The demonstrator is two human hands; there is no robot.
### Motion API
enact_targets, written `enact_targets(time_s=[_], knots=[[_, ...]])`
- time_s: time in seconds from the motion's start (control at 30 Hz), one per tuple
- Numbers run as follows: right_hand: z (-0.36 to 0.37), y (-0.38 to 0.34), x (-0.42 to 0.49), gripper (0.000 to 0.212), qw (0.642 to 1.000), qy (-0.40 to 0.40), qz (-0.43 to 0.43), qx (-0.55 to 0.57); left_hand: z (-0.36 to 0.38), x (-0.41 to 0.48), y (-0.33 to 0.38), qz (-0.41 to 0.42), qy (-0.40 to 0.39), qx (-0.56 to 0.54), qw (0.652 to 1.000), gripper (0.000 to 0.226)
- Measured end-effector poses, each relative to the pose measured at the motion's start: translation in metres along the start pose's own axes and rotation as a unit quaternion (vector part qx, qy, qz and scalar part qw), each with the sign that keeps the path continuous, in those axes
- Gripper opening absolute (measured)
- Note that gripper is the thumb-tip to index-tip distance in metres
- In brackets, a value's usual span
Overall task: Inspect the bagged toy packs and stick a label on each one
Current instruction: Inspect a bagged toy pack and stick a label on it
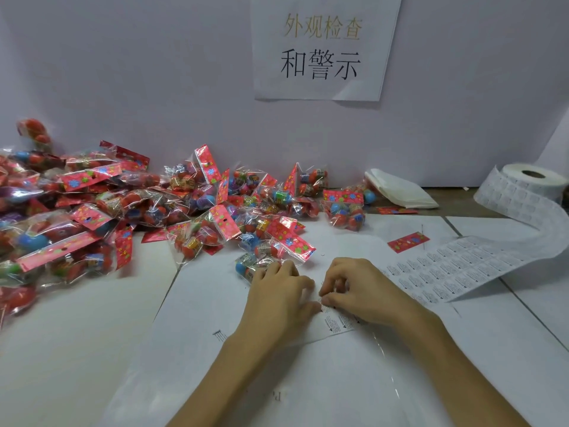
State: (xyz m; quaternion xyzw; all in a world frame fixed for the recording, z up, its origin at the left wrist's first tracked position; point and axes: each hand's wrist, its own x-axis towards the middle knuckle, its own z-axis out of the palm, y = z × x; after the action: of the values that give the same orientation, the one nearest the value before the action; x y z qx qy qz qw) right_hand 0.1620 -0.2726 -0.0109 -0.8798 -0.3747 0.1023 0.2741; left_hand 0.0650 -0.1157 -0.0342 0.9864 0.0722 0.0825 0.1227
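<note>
Left hand (278, 292) and right hand (358, 292) pinch label strip (336, 322).

Two bare forearms converging from bottom edge to frame centre, left hand (278, 292) palm down with fingers bent, right hand (365, 291) thumb and forefinger pinching the label strip (334, 322), thumbs nearly touching

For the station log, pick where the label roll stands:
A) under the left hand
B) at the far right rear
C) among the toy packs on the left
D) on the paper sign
B: the label roll stands at the far right rear, and its strip runs down to the right hand, which pinches its end.
</note>
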Motion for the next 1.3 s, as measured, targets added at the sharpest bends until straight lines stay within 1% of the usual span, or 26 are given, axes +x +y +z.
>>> enact_targets(time_s=[0.17, 0.27, 0.4, 0.47, 0.53, 0.63, 0.73, 0.8, 0.83, 0.97, 1.03, 1.1, 1.2, 1.3], knots=[[0.004, 0.004, 0.000, 0.009, 1.000, 0.004, 0.003, 0.000, -0.002, 0.001, -0.003, 0.004, 0.003, -0.016, 1.000, 0.041], [0.005, 0.004, 0.000, 0.010, 1.000, 0.014, 0.000, -0.008, -0.007, 0.001, -0.003, 0.024, 0.004, -0.037, 0.999, 0.038], [0.003, 0.005, -0.001, 0.008, 1.000, 0.008, -0.016, -0.023, -0.010, 0.000, -0.003, 0.033, -0.004, -0.038, 0.999, 0.029], [0.000, 0.006, -0.003, 0.008, 1.000, -0.005, -0.014, -0.008, -0.010, -0.001, -0.003, 0.031, -0.003, -0.033, 0.999, 0.031], [-0.003, 0.006, -0.005, 0.010, 1.000, -0.020, -0.015, 0.003, -0.011, -0.002, -0.002, 0.031, -0.002, -0.035, 0.999, 0.038], [-0.008, -0.001, -0.009, 0.004, 0.997, -0.036, -0.017, 0.060, -0.013, -0.003, -0.003, 0.031, -0.007, -0.035, 0.999, 0.049], [-0.012, -0.008, -0.010, 0.009, 0.988, -0.043, -0.019, 0.144, -0.012, -0.002, -0.005, 0.033, -0.021, -0.032, 0.999, 0.053], [-0.014, -0.011, -0.010, 0.025, 0.979, -0.036, -0.031, 0.199, -0.012, -0.001, -0.007, 0.036, -0.022, -0.036, 0.998, 0.052], [-0.015, -0.012, -0.010, 0.029, 0.974, -0.031, -0.038, 0.222, -0.012, -0.001, -0.008, 0.038, -0.020, -0.039, 0.998, 0.050], [-0.015, -0.019, -0.011, 0.025, 0.958, -0.001, -0.065, 0.280, -0.013, -0.004, -0.005, 0.041, -0.008, -0.044, 0.998, 0.039], [-0.015, -0.018, -0.010, 0.029, 0.958, 0.027, -0.067, 0.278, -0.018, -0.004, -0.004, 0.022, 0.007, -0.080, 0.996, 0.035], [-0.014, -0.017, -0.009, 0.029, 0.961, 0.062, -0.060, 0.261, -0.025, -0.004, -0.003, -0.022, 0.035, -0.160, 0.986, 0.030], [-0.014, -0.017, -0.008, 0.026, 0.963, 0.100, -0.056, 0.244, -0.034, -0.006, -0.001, -0.067, 0.067, -0.298, 0.950, 0.028], [-0.013, -0.017, -0.009, 0.021, 0.961, 0.113, -0.060, 0.244, -0.039, -0.007, 0.003, -0.068, 0.065, -0.384, 0.918, 0.023]])
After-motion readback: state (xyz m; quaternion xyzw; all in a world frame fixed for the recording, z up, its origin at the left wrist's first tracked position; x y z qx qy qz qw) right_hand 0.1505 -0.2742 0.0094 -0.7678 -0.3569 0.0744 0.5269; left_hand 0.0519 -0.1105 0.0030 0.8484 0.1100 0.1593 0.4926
